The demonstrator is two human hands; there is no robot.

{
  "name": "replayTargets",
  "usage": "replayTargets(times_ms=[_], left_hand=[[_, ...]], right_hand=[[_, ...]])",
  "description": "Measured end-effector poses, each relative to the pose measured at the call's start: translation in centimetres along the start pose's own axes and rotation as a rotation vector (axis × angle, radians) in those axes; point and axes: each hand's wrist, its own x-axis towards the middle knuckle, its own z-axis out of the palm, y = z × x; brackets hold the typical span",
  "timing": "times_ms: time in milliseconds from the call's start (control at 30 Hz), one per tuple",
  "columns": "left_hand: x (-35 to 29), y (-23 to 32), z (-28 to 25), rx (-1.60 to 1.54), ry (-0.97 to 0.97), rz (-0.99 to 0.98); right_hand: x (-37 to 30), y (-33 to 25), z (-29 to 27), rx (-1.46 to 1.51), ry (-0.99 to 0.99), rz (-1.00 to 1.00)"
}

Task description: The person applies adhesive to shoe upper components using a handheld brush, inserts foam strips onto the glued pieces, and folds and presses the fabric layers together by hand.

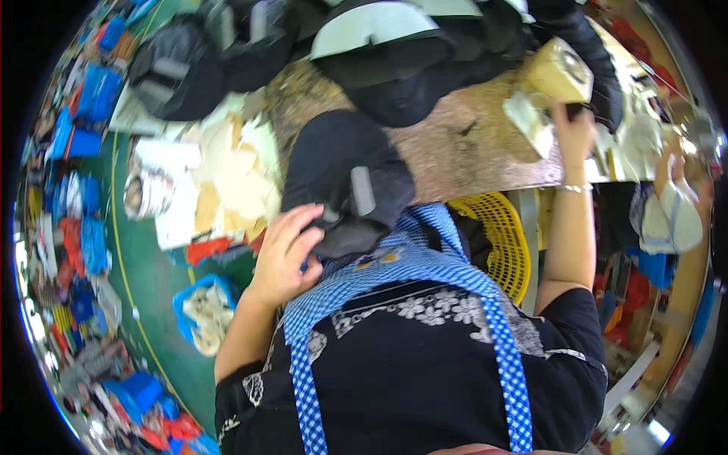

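Black cap (326, 152) at the surface's (478, 136) near edge; left hand (288, 254), fingers loosely spread, at its 7 o'clock; right hand (574, 138) toward its 3 o'clock near a yellow block (556, 72), grip blurred, cannot tell; apparently steadying while reaching; next calls for steady left support.

The black cap (330, 152) is presenting matt cloth, and its grey strip (363, 191) is showing a smoother face. Right of the cap, the tabletop (455, 144) is exposing a rough, worn, wood-like surface. To the cap's near right, the basket (513, 246) is displaying perforated yellow plastic. Left of the cap, cream sheets (229, 168) are showing a matt, paper-like finish.
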Motion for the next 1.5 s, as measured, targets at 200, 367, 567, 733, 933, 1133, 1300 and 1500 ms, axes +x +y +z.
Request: replayTargets(times_ms=[200, 367, 567, 733, 933, 1133, 1300, 1500], left_hand=[[-6.9, -0.4, 2.4, -0.810, 0.398, -1.019], [-3.5, 0.1, 2.7, -1.346, 0.520, -1.331], [-4.4, -1.2, 1.7, -0.204, 0.596, -0.698], [1.3, -0.2, -1.8, -0.066, -0.103, 0.044], [3.6, -0.7, -2.4, 0.142, -0.316, 0.199], [2.8, -1.8, -1.7, 0.198, 0.049, -0.224], [2.6, 0.2, 0.2, -0.103, 0.052, -0.223], [-0.8, -0.5, -0.2, -0.409, 0.159, -0.279]], right_hand=[[0.0, 0.7, -2.7, 1.012, -0.414, 0.723], [-1.7, -16.2, -6.3, 1.276, -0.828, 0.348], [0.1, -21.4, -7.4, 1.299, -0.617, -0.244], [-2.7, -23.6, -9.4, 0.721, -1.012, -1.315], [-5.2, -22.5, -9.8, 0.300, -1.127, -1.459], [-5.1, -21.7, -10.2, 0.321, -1.114, -1.434], [-3.4, -22.2, -11.4, 0.526, -0.896, -1.256], [-1.3, -24.0, -8.2, 1.503, -0.917, -0.210]])
